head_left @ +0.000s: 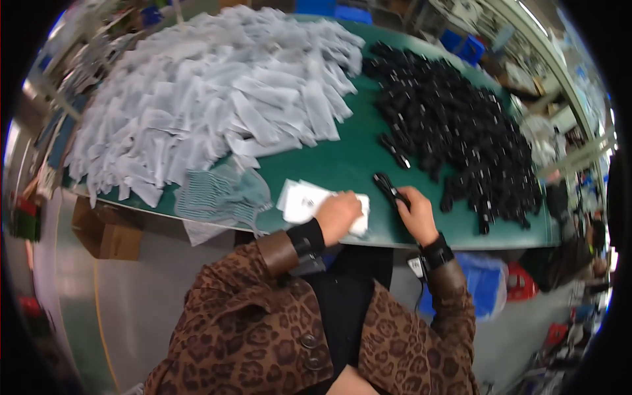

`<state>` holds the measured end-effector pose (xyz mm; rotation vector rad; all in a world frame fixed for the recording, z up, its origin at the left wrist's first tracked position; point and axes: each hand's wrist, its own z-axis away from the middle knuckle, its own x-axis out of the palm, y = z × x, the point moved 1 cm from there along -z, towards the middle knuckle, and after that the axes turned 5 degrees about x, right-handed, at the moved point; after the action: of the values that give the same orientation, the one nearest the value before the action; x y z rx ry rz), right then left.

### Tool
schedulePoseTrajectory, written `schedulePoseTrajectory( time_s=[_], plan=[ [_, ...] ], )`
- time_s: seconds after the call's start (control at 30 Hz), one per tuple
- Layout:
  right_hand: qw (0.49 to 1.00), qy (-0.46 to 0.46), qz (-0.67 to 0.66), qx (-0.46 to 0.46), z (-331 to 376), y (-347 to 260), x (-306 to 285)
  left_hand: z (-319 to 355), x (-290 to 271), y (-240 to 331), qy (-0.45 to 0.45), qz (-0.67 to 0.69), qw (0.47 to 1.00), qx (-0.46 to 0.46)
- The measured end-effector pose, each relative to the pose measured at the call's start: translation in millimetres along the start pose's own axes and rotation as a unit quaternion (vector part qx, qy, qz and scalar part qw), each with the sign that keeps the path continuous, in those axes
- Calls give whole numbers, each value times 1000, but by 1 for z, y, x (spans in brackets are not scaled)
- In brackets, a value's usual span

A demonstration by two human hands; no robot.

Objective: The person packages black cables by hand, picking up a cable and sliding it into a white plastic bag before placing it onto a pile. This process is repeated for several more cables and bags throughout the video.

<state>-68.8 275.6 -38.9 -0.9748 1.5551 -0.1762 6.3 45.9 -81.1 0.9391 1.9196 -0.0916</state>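
My right hand (pixel 416 212) is closed around a coiled black cable (pixel 388 187), its bundled end sticking out toward the far left. Just left of it, my left hand (pixel 339 216) lies with bent fingers on a small stack of white slips (pixel 305 201) near the table's front edge. These flat slips carry a small dark print, and one white piece (pixel 359 214) shows beside the fingertips. The fingers seem to pinch a slip, though their tips are partly hidden. Farther off, a single cable bundle (pixel 395 150) lies apart from the black heap.
A large pile of whitish translucent sleeves (pixel 263 99) covers the left of the green table (pixel 309 161). Black cable bundles (pixel 454 118) are heaped at the right. A striped green cloth (pixel 220 194) lies near the left front edge. Below stand a cardboard box (pixel 108 230) and a blue bag-lined bin (pixel 477 283).
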Motion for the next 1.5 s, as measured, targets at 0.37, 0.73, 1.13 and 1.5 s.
schedulePoseTrajectory(
  time_s=[0.37, 0.73, 1.13, 1.5],
  plan=[
    [999, 37, 8, -34, 43, -30, -18, -11, -14, 9, 22, 47, 998, -43],
    [980, 25, 132, -148, 65, -50, -26, -12, -25, 5, 23, 166, 969, -181],
    [916, -187, -281, 218, 51, -39, -17, -27, -44, 24, 50, 148, 987, 28],
    [973, 10, -220, -74, 13, -79, -4, -52, -73, 15, 94, 206, 972, -66]
  ],
)
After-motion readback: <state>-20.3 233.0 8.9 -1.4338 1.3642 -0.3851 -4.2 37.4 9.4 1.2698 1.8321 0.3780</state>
